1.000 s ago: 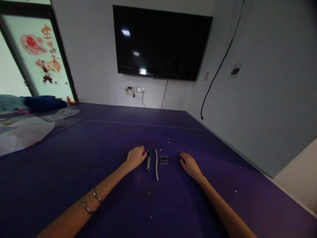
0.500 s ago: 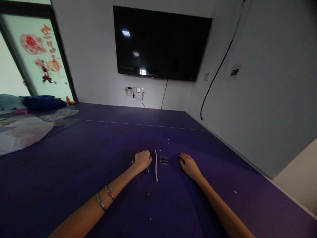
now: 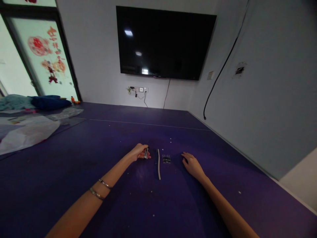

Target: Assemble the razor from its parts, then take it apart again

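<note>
My left hand [image 3: 140, 152] is raised slightly above the purple surface, its fingers closed around a slim grey-and-black tool [image 3: 146, 153]. The tool's exact kind is too small to make out. Just right of that hand lies a pale, slightly curved length of what looks like cable [image 3: 158, 165], with a dark bit at its far end. Beside it sits a small clear piece with dark parts inside [image 3: 166, 159]. My right hand [image 3: 192, 164] rests on the surface further right, fingers loosely stretched out and holding nothing.
The purple surface [image 3: 153, 201] runs back to the wall, with small white specks on it. Clear plastic sheeting [image 3: 32, 132] and a dark blue cloth [image 3: 51, 102] lie far left. A black cable [image 3: 223, 62] hangs by the right wall, and a television [image 3: 165, 43] hangs ahead.
My left hand has turned over and lifted a little, bringing the slim tool up off the surface near the cable. My right hand stays in place. The view has shifted slightly.
</note>
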{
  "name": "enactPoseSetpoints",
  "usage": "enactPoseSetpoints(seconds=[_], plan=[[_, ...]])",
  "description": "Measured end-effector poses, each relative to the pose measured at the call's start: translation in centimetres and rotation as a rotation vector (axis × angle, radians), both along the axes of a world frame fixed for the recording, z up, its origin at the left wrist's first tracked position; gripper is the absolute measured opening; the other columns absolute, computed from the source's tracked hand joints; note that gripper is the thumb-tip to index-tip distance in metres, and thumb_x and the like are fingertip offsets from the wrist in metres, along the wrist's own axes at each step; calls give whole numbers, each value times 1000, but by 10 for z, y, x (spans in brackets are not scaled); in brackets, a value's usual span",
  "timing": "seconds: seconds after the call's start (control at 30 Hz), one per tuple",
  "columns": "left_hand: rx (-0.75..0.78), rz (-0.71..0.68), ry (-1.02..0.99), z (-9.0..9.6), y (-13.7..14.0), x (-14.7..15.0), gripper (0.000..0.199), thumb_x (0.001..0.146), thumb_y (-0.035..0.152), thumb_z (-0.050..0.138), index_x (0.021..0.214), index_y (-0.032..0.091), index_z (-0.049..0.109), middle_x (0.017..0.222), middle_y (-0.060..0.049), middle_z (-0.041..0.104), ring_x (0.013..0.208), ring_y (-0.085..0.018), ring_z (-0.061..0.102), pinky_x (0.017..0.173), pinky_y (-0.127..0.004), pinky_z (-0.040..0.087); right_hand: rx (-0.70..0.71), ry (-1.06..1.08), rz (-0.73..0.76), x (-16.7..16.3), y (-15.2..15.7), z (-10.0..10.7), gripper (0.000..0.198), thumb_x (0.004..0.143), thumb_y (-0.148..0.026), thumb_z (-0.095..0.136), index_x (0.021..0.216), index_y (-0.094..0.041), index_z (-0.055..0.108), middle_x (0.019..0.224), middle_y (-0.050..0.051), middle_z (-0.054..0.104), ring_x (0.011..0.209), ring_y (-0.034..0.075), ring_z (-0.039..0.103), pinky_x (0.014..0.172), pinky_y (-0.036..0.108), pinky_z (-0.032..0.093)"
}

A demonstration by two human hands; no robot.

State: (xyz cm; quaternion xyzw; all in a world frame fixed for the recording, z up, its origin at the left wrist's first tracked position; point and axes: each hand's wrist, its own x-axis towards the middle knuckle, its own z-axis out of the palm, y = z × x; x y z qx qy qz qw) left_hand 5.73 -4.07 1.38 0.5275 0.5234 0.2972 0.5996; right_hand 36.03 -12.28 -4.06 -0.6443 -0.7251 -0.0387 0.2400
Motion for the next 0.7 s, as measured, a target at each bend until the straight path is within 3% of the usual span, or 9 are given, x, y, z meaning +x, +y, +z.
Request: enactPoseSetpoints(seconds=[0.13, 0.27, 0.37, 0.5, 0.7], plan=[[-131, 80, -185, -5, 10, -13, 18, 82, 26, 43, 70, 14, 47, 56, -3, 58, 46, -12, 59, 48, -22, 50, 7, 30, 6, 0, -1, 1, 37, 82, -21, 40, 112, -13, 61, 122, 13, 56, 116, 24, 48, 98, 40, 36], [-251, 100, -284, -9, 16, -20, 20, 82, 25, 38, 65, 16, 41, 47, 3, 46, 28, -3, 35, 29, -13, 30, 11, 31, 10, 0, -2, 2, 37, 82, -21, 40, 112, -13, 61, 121, 13, 56, 115, 24, 48, 98, 40, 37], [-351, 70, -324, -9, 17, -23, 23, 83, 28, 35, 63, 17, 40, 42, 6, 36, 26, -3, 24, 26, -12, 19, 18, 42, 10, 0, -2, 1, 37, 82, -21, 41, 111, -14, 61, 121, 12, 56, 114, 25, 49, 97, 41, 37], [-457, 45, -328, -7, 16, -23, 32, 88, 35, 29, 67, 15, 44, 40, 8, 29, 25, -4, 21, 26, -12, 15, 18, 41, 10, 1, -1, -1, 37, 81, -21, 41, 111, -15, 61, 122, 12, 56, 115, 24, 49, 97, 41, 37], [-521, 42, -311, -10, 16, -20, 38, 93, 37, 23, 63, 18, 36, 40, 9, 23, 25, -3, 19, 28, -12, 10, 32, 6, 21, 1, 0, 0, 37, 82, -20, 40, 111, -12, 61, 121, 14, 57, 114, 24, 50, 98, 40, 37]])
